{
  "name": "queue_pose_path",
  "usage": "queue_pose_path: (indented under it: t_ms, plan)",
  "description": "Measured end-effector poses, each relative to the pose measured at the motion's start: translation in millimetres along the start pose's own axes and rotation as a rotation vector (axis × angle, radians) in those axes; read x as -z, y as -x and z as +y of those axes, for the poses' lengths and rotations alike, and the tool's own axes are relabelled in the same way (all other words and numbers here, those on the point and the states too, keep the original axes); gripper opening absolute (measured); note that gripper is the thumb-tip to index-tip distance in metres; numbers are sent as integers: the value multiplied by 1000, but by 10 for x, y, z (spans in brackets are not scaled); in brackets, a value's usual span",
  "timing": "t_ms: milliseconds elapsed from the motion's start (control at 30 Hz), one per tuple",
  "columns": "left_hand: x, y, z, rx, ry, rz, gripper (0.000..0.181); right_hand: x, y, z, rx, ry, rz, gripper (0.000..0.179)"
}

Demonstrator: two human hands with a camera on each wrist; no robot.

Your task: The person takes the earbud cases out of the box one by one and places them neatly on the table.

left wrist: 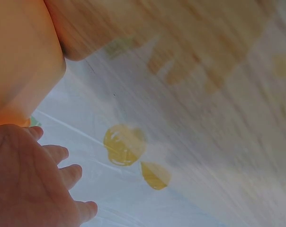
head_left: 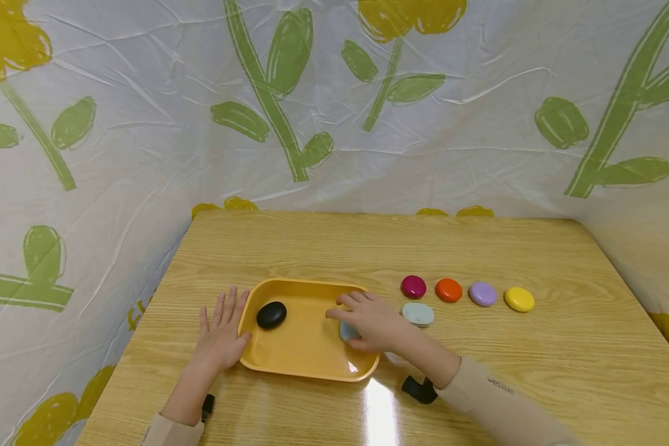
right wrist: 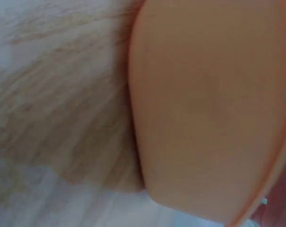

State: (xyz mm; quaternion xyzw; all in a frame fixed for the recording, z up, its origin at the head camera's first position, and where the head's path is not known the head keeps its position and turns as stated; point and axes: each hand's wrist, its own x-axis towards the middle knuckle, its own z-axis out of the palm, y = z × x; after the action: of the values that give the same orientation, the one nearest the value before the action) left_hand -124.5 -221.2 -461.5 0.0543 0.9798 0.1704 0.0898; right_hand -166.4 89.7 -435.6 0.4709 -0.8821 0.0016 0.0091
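Note:
A yellow-orange rectangular tray (head_left: 306,375) sits on the table, a black smooth pebble-shaped piece (head_left: 271,315) at its left end. My left hand (head_left: 220,341) lies with straight, spread fingers along the tray's left side, the thumb at the rim. In the left wrist view that hand (left wrist: 31,182) appears beside the tray wall (left wrist: 24,56). Over the tray's right end, my right hand (head_left: 373,322) has its fingers spread above a light blue piece (head_left: 348,332), which shows between forefinger and thumb and is partly hidden. The right wrist view shows mostly the tray's outer wall (right wrist: 209,104).
Right of the tray, a row holds a magenta piece (head_left: 414,287), an orange-red piece (head_left: 448,290), a lilac piece (head_left: 482,293) and a yellow piece (head_left: 520,299). A pale grey-blue oval (head_left: 418,314) lies below the row. Flower-printed sheeting (head_left: 396,167) surrounds the wooden table (head_left: 563,359).

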Motion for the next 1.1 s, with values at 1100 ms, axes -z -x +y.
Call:
queue_pose_path:
  t_ms: [1100]
  plan:
    - [-4, 4, -2, 2, 22, -2, 75, -78, -89, -60, -8, -11, -148, 40]
